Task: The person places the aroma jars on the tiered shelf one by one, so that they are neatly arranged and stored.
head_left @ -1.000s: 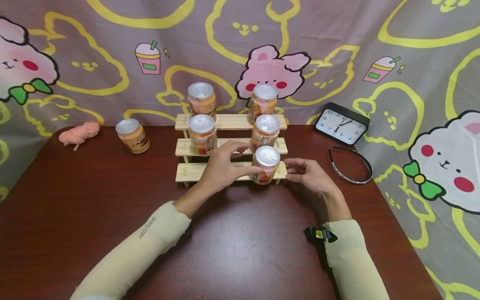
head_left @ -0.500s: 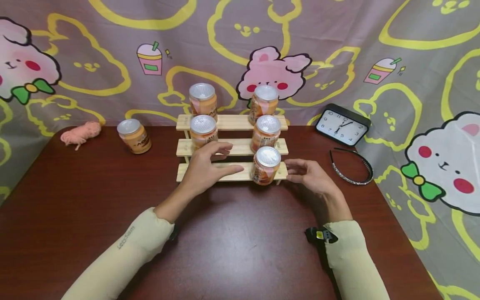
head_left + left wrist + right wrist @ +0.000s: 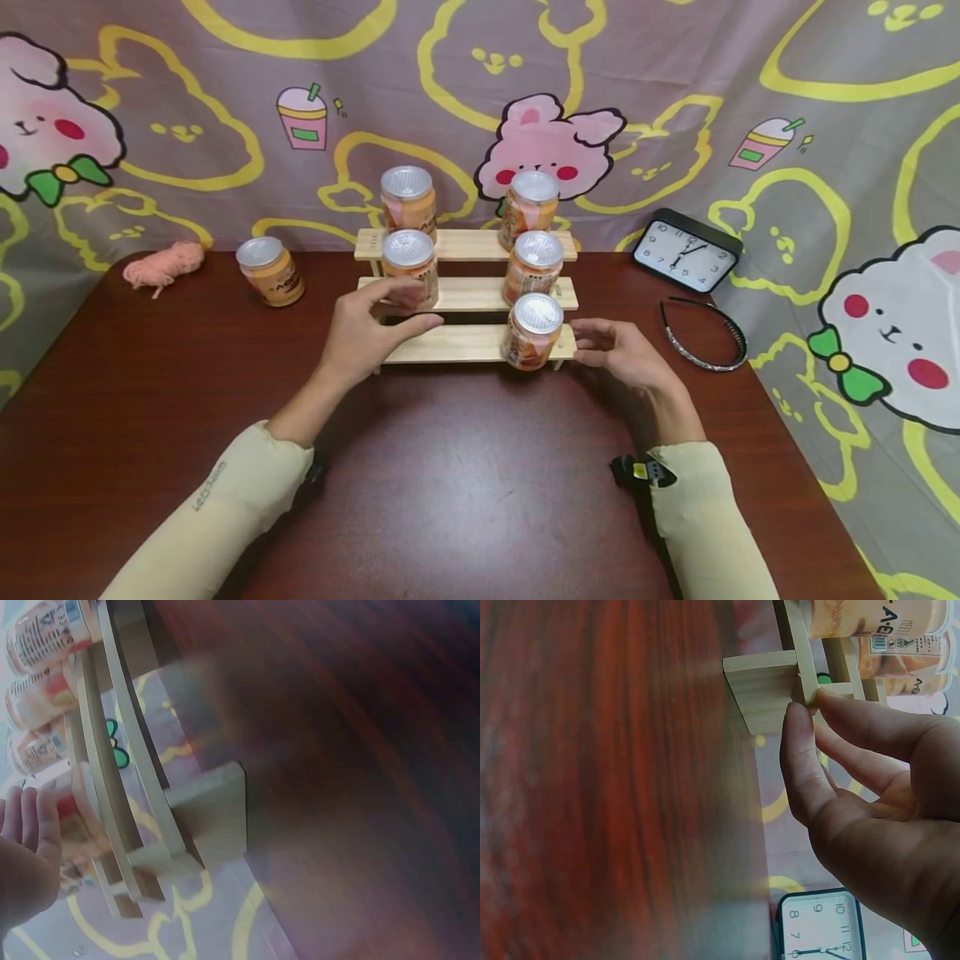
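A three-tier wooden stand (image 3: 457, 343) holds several orange cans with silver lids. On its bottom tier, at the right end, stands one can (image 3: 534, 337). Two cans are on the middle tier and two on the top. My left hand (image 3: 363, 333) hangs before the stand's left end, thumb and fingers apart and holding nothing; its fingers overlap the left middle can (image 3: 410, 254) in the head view. With thumb and fingertips, my right hand (image 3: 626, 354) pinches the right end of the bottom tier, seen closely in the right wrist view (image 3: 870, 772).
Another orange can (image 3: 276, 279) stands on the dark table (image 3: 450, 483) left of the stand. Pink yarn (image 3: 165, 262) lies farther left. At the right are a black-framed clock (image 3: 686, 250) and a headband (image 3: 705, 358). A patterned cloth (image 3: 420, 100) hangs behind.
My left hand has moved left, from beside the can on the bottom tier to the stand's left end. The right hand and the cans have stayed in place.
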The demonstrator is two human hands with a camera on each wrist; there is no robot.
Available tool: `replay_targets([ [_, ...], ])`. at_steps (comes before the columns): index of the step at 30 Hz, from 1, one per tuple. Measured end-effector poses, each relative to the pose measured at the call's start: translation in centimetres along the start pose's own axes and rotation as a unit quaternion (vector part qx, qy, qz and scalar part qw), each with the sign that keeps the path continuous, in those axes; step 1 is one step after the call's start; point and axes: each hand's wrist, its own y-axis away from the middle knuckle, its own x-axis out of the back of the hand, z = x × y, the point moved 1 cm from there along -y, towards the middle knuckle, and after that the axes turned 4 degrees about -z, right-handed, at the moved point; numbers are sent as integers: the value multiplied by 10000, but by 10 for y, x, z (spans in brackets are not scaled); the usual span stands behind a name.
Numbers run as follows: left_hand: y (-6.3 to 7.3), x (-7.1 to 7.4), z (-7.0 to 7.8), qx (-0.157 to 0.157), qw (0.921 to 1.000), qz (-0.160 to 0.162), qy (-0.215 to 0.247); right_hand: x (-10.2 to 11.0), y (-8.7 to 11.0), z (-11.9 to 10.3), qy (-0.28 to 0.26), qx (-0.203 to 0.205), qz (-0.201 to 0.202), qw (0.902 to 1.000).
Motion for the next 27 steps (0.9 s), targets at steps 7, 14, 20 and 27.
replay_targets([
  [7,1,15,-4,96,9991,302,-267,1,0,0,-41,-51,-2,10000],
  [14,2,36,-12,573,9970,514,-98,1,-1,-2,-21,-92,28,10000],
  [20,5,58,-20,928,9914,839,-392,2,-2,-2,40,-68,13,10000],
  [27,5,82,-29,1229,9793,1458,-678,1,0,2,152,-185,54,9997],
])
